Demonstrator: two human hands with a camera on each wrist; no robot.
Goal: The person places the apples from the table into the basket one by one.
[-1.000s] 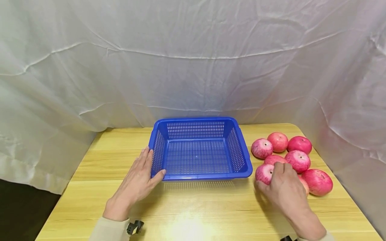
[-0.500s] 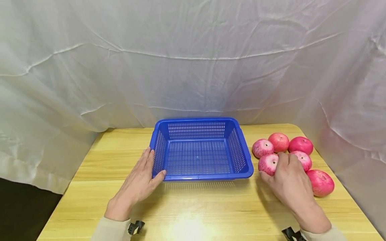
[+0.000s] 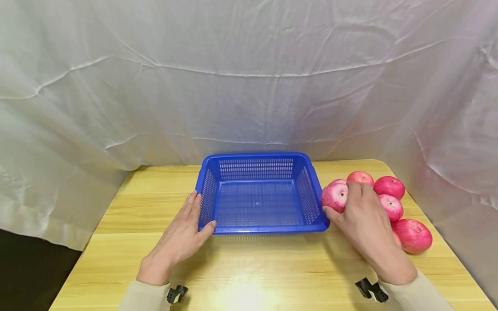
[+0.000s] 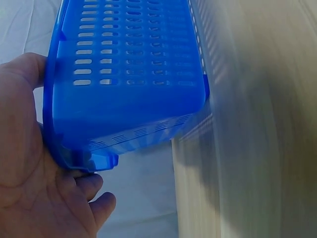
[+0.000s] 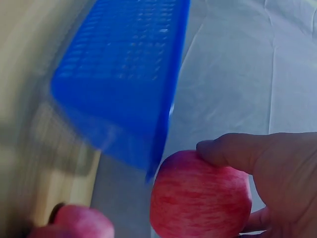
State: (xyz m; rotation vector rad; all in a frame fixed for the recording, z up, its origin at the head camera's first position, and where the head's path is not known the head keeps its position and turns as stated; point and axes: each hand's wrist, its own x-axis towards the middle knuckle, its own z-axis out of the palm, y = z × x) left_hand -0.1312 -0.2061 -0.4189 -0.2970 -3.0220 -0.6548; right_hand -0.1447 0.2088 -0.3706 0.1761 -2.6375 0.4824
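A blue plastic basket (image 3: 268,229) with slotted sides stands at the middle of the table, nothing inside it. Against its left rim and front left corner rests my left hand (image 3: 176,242), fingers extended, thumb at the front edge. In the left wrist view, the basket's corner (image 4: 114,114) lies between that thumb and the fingers. My right hand (image 3: 367,222) grips a pinkish-red apple (image 3: 333,197) beside the basket's right rim. The right wrist view shows this apple (image 5: 198,198) with the thumb across its top; the fingers behind it are mostly hidden.
Several more apples (image 3: 412,235) lie together to the right, some partly hidden by my right hand. One apple (image 5: 84,223) shows low in the right wrist view. A pale cloth (image 3: 249,86) hangs behind the wooden table (image 3: 288,276).
My right hand has taken an apple from the cluster and carried it left and away from me, to the basket's right rim. My left hand has stayed at the basket's left side.
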